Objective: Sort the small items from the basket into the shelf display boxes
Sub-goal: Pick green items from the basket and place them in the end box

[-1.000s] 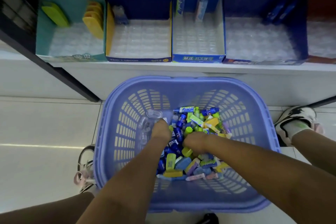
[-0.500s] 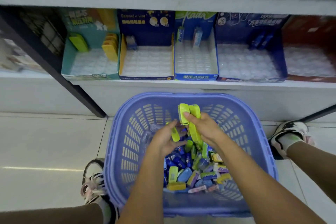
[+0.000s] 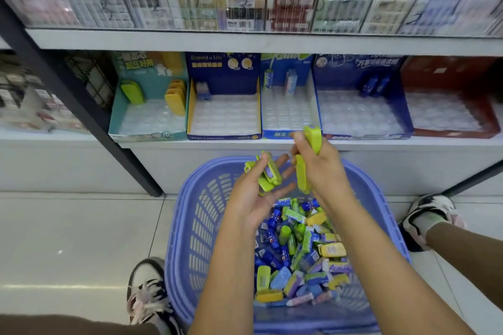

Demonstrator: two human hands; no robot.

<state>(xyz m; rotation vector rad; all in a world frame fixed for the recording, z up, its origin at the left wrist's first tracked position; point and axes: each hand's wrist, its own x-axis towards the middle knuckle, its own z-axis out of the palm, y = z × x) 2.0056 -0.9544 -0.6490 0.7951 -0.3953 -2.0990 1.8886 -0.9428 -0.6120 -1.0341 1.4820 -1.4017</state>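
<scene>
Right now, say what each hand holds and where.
The left hand cradles lime-green cases on its palm, thumb across them. The right hand grips two further cases: one by its lower end, one by its upper end.

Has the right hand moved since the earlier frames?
Yes. The right hand rose from inside the basket to above its far rim, gripping green items.

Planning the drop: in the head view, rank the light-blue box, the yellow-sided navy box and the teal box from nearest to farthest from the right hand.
1. light-blue box, just beyond the right hand
2. yellow-sided navy box, next to the left
3. teal box, leftmost
</scene>
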